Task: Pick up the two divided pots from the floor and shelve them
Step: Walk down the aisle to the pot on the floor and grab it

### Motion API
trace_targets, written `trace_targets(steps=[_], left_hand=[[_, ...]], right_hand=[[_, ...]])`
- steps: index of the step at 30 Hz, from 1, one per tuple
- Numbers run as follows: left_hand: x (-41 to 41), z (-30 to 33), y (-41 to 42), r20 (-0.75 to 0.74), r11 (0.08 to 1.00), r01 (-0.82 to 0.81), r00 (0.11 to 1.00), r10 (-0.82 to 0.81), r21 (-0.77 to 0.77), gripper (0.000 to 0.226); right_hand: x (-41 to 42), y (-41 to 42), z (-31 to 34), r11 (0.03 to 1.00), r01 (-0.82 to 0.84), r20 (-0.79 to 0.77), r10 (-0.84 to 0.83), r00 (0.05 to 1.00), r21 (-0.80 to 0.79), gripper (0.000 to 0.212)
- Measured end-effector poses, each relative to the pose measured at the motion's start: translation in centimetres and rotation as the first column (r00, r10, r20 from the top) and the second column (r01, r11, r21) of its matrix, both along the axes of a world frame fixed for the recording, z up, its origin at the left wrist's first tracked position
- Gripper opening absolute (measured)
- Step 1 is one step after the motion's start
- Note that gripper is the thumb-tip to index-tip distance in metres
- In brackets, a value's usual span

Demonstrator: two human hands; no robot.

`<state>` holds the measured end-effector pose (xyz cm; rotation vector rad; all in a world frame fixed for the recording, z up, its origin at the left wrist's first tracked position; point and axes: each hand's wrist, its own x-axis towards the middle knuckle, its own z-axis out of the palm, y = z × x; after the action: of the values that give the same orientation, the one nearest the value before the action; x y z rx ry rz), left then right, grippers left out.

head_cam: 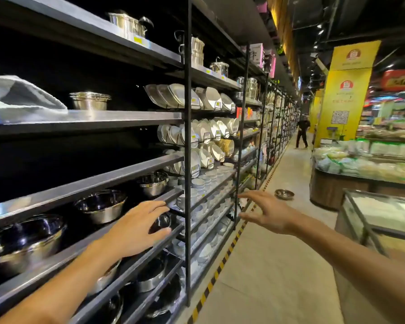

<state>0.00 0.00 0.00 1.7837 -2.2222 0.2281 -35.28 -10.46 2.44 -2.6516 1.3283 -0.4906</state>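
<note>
One shiny steel divided pot lies on the aisle floor some way ahead, beyond my right hand. A second pot on the floor is not visible. My left hand hovers in front of the dark metal shelving, fingers spread, holding nothing. Stretched forward over the aisle, my right hand has its fingers apart and is empty, well short of the pot.
Steel bowls fill the lower shelves at left; white plates and bowls stand further along. A yellow-black floor stripe edges the shelving. A glass display case and produce counter sit right. A person stands far down the aisle.
</note>
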Motion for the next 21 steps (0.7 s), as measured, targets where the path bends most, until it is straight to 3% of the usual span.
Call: trace_targets(steps=[6,15,21], left_hand=[[-4.4,-4.5,-7.8,0.003,0.997,0.072,0.997,-0.072,0.013,0.07],[-17.1,-5.1,-26.2,0.053,0.979,0.202,0.978,-0.204,0.041,0.071],[-26.0,-5.5,-38.9,0.056,0.961,0.209,0.973,-0.222,0.181,0.077]], right_hand=[[-5.4,-4.5,-5.4,0.994,0.11,-0.11,-0.107,0.988,0.02,0.072],[-18.6,-17.2,-9.4,0.957,0.285,-0.046,-0.283,0.958,0.05,0.069],[-27.8,-27.1,-9.7,0.917,0.391,-0.017,-0.391,0.92,0.079,0.064]])
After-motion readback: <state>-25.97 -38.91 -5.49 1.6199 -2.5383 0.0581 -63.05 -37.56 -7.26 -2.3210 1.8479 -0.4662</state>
